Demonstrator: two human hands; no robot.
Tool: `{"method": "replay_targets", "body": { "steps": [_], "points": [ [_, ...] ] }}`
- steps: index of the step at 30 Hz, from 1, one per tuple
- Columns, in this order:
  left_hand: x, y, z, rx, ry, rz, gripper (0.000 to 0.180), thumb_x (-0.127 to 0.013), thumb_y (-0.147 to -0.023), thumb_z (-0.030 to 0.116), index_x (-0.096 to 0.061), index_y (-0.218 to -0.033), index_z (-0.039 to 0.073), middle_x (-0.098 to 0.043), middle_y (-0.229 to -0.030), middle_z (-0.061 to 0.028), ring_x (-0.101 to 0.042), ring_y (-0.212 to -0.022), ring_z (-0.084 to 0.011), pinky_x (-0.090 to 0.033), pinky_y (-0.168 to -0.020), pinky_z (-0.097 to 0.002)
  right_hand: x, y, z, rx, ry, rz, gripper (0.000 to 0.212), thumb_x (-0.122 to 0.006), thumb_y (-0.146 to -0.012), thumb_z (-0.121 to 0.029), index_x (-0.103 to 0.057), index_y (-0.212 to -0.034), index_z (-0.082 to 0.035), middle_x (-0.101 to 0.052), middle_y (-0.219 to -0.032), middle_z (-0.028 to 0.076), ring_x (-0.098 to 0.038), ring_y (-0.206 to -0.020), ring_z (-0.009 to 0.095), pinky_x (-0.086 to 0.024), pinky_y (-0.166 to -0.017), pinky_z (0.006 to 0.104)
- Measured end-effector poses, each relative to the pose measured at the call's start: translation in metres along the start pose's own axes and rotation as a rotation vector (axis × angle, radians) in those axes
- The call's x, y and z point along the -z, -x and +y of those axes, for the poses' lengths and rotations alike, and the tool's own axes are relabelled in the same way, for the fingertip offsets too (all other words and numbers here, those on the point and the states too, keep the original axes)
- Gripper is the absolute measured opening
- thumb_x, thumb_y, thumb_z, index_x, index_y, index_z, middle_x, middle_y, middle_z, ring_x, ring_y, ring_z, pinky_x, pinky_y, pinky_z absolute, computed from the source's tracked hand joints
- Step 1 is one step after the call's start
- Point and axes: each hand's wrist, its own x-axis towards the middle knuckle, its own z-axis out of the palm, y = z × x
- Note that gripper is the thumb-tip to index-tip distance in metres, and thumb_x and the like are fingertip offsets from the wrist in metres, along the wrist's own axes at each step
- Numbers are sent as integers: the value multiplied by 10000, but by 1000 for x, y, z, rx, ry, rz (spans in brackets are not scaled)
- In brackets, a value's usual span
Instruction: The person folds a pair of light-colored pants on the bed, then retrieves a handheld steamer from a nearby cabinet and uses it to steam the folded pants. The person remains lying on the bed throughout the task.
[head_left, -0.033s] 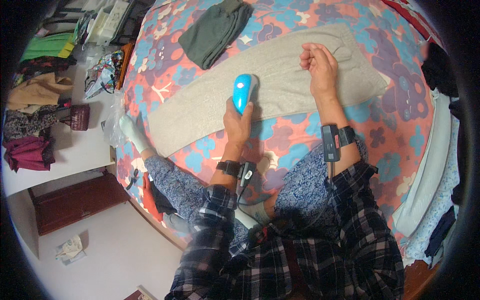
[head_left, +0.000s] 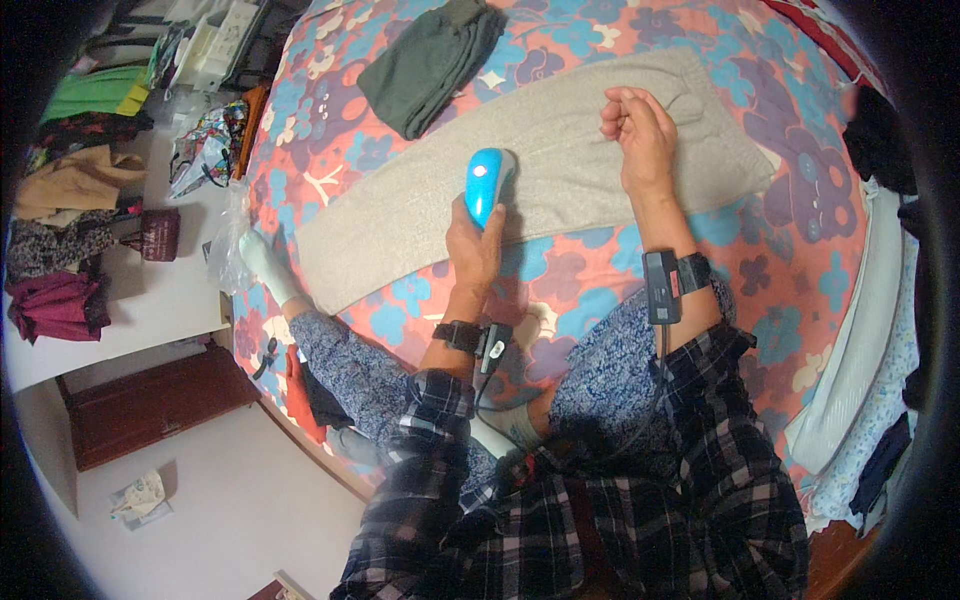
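A pair of light grey trousers [head_left: 400, 210] lies spread lengthwise across the flowered bedcover. Gripped in my left hand [head_left: 475, 250] is a handheld fabric shaver [head_left: 485, 183], bright blue on top with a white button and a grey side. It is over the middle of the trousers; whether its underside touches the cloth is hidden. My right hand [head_left: 645, 135] is above the trousers' right part, its fingers loosely curled toward the palm, with nothing visible in them. Beyond the trousers, a folded dark green garment [head_left: 430, 65] rests on the bed.
My bent legs [head_left: 360, 365] are on the bed around the near side. To the left stands a white table [head_left: 190, 290] with piled clothes, a small maroon basket [head_left: 160, 235] and bags. Folded bedding [head_left: 850, 350] and dark clothes lie along the right edge.
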Motion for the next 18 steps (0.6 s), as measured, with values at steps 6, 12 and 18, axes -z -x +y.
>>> {"method": "replay_targets", "body": {
  "steps": [6,12,18],
  "points": [
    [50,-7,-50,157,-149,240,504,-684,-897,363,-563,-1199,-23,-675,-977,-249,-658,-889,-388,-499,-820,-469,0,0,0,-10,-2,4,270,-562,-985,-240,-661,-1037,6,-613,-814,44,-555,-713,118,-460,-673,258],
    [79,-4,-74,212,-145,322,487,-695,-891,382,-593,-1104,-44,-668,-948,-244,-641,-849,-367,-495,-799,-456,-4,0,1,-2,-57,24,225,-599,-935,-226,-696,-967,-25,-638,-776,38,-570,-652,112,-464,-621,255],
    [18,7,-21,15,-36,103,561,-678,-899,374,-528,-1255,-33,-671,-967,-293,-664,-907,-425,-495,-823,-489,-1,1,1,1,-6,-12,287,-541,-990,-227,-652,-1065,27,-619,-831,57,-554,-722,127,-462,-673,269]
  ]
}}
